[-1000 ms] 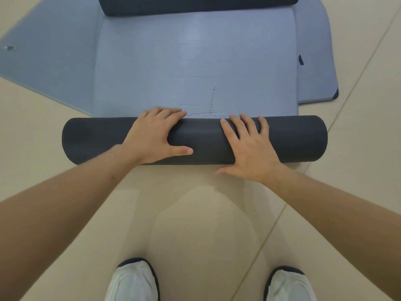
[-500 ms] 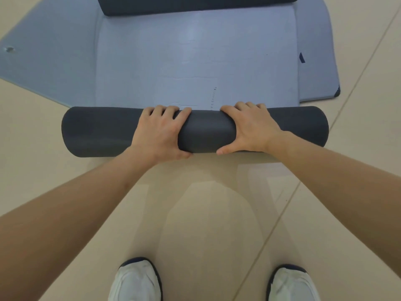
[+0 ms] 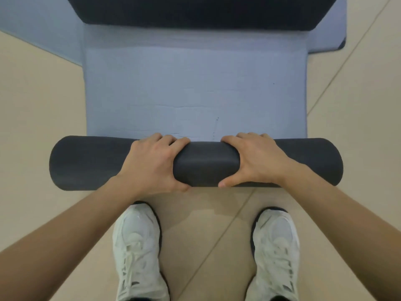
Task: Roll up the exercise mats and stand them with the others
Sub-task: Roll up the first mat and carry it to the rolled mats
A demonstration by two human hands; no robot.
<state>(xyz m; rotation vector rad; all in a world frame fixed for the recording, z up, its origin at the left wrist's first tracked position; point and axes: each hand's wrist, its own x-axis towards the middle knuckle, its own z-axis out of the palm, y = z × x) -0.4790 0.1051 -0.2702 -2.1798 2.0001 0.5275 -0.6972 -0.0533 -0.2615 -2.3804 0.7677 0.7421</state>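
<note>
Head view looks straight down on my mat [image 3: 195,83], a blue-grey foam sheet with a matte, faintly creased face, lying flat on the floor [image 3: 32,127]. Its near end is wound into a roll [image 3: 206,164], a thick dark grey cylinder with a fine-grained skin. The roll's long axis runs left to right, square to the unrolled stretch, which runs away from me. Both its ends show past the sheet's side edges.

My left hand [image 3: 152,164] grips the roll left of its middle and my right hand [image 3: 256,159] grips it right of the middle. Each has its fingers curled over the far side and its thumb hooked round the near side, with bare roll between them.

A dark grey shape [image 3: 195,11] lies across the sheet's far end, parallel to my roll. The frame edge cuts it, so I cannot tell whether it is rolled or folded. A second mat [image 3: 32,25] of the same blue-grey lies flat beneath, showing at the top left. The floor is smooth beige tile with thin grout lines. My white lace-up left shoe [image 3: 138,253] and right shoe [image 3: 275,250] stand just behind the roll.
</note>
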